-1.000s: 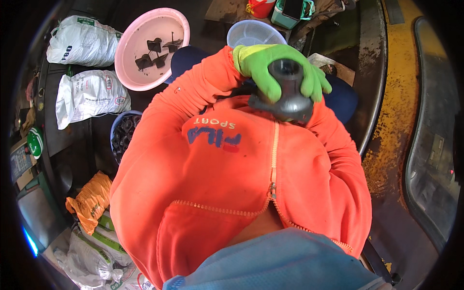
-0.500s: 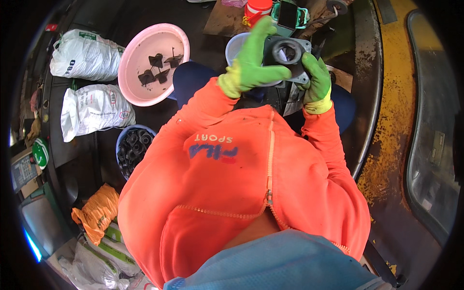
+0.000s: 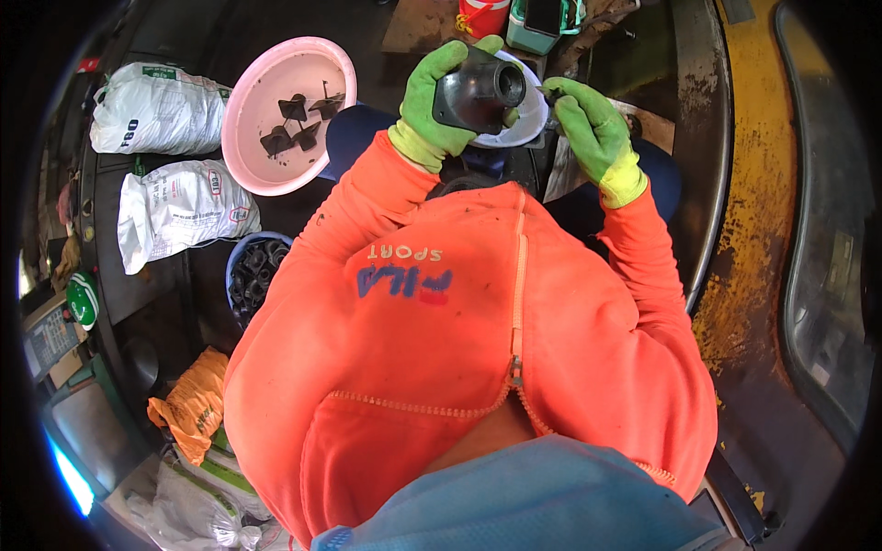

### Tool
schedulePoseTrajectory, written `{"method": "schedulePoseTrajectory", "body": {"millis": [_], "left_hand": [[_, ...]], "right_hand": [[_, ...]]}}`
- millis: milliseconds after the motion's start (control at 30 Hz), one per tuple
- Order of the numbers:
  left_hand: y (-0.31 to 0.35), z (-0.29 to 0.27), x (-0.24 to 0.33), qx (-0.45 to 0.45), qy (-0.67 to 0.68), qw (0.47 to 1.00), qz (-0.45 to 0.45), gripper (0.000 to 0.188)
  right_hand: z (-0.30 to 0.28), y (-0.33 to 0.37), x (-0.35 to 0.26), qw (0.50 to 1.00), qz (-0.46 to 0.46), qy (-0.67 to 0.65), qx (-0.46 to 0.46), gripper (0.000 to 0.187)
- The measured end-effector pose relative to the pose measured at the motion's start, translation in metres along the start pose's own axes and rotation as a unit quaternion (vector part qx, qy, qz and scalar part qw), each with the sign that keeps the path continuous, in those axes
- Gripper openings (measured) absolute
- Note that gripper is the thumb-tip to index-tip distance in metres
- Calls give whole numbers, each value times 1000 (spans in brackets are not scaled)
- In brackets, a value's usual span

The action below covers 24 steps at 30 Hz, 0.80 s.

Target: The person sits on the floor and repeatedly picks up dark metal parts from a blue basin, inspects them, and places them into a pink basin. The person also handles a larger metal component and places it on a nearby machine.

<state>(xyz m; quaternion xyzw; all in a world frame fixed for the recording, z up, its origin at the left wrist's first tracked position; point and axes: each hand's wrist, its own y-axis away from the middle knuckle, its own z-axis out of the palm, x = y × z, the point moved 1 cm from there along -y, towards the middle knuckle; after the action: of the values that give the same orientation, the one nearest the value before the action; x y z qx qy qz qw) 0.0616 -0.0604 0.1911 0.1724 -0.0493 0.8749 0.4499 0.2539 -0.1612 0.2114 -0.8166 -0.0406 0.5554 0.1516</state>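
My left hand, in a green glove with a yellow cuff, grips a black molded part from its left side. The part has a wide base and a round, hollow neck that faces right. Just right of that neck, my gloved right hand is closed in a pinch. A small dark tip shows at its fingers, too little to name. The two hands are apart. Below and behind the black part sits a pale blue basin, mostly covered by it.
To the left stands a pink basin with several black flanged pieces. A blue tub beside my elbow is full of black ring-like parts. White sacks and an orange bag lie further left. A red container is at the far side.
The black part has turned from showing its flanged face to showing its neck sideways, and has moved left and is now in my left hand alone. My right hand has come off it.
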Motion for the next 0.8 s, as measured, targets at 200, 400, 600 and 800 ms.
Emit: {"method": "schedulePoseTrajectory", "body": {"millis": [200,400,600,800], "left_hand": [[0,6,-2,15,-7,1000,-3,45],[5,16,5,18,-26,999,12,57],[6,30,8,1,-132,983,124,66],[2,39,9,-73,-177,961,199,71]], "right_hand": [[-1,-12,-30,963,-161,213,-25,24],[5,-10,-28,963,-162,210,-44,26],[20,-2,-18,993,-69,92,-12,24],[34,8,-27,996,71,-56,-11,25]]}}
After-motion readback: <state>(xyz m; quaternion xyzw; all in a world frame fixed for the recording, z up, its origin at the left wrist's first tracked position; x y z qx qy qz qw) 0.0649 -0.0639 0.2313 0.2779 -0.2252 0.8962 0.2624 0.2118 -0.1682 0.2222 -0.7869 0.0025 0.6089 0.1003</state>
